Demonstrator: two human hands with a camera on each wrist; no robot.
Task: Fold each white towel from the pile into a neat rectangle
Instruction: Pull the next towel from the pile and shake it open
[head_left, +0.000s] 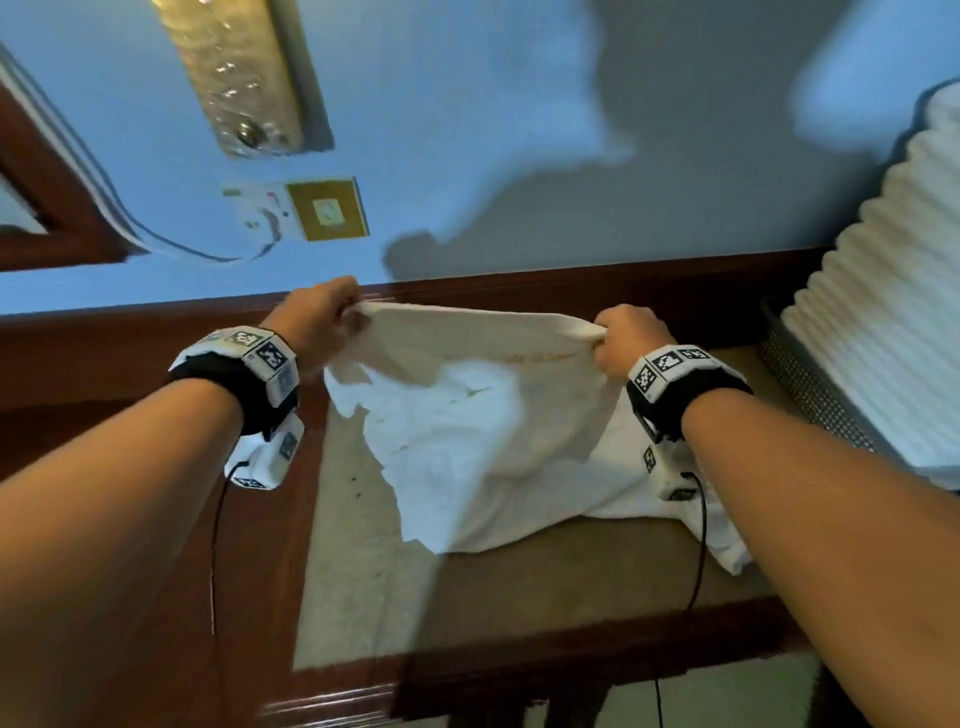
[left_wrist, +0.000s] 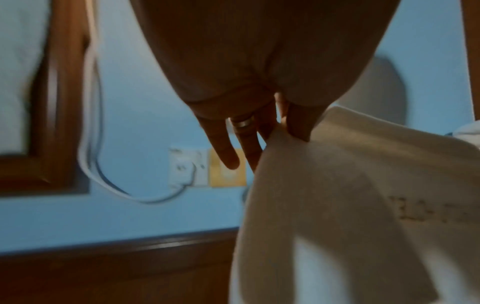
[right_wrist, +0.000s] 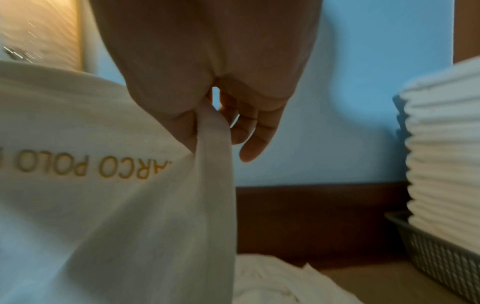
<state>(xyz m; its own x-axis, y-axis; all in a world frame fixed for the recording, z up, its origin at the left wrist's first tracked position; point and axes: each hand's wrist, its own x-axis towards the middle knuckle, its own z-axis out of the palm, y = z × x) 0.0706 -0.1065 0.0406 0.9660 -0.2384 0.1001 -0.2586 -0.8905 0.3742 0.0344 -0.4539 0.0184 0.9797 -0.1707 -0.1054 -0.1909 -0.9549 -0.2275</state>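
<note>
Both our forearms fill the near part of the head view, reaching out over the wooden table (head_left: 519, 618). On the left, our left hand (head_left: 319, 319) is clamped on one top corner of the white towel (head_left: 483, 410); the left wrist view shows the thumb (left_wrist: 302, 121) pinching the hem against the fingers (left_wrist: 249, 144), with the little finger sticking out free. Between the hands the top edge hangs in a shallow sag, and gold lettering (right_wrist: 85, 165) runs just below it, upside down from the right wrist view. The towel's lower part drapes onto the table top and bunches there, on what looks like more loose white cloth. Our right hand (head_left: 628, 340) grips the other top corner, cloth gathered between thumb and fingers, the outer fingers loosely curled. Far right, a tall stack of folded towels (head_left: 893, 291) stands in a grey mesh basket (head_left: 810, 384) against the blue wall (head_left: 467, 130).

We judge that we are at the opening of a fold: the towel is lifted but not yet flat. To do it well, we should draw the hands apart until the top edge is taut, shake out the crumpled lower half, and keep both corners level, so the first fold meets edge to edge. Lifting clear of the loose cloth below would keep it from dragging along.
</note>
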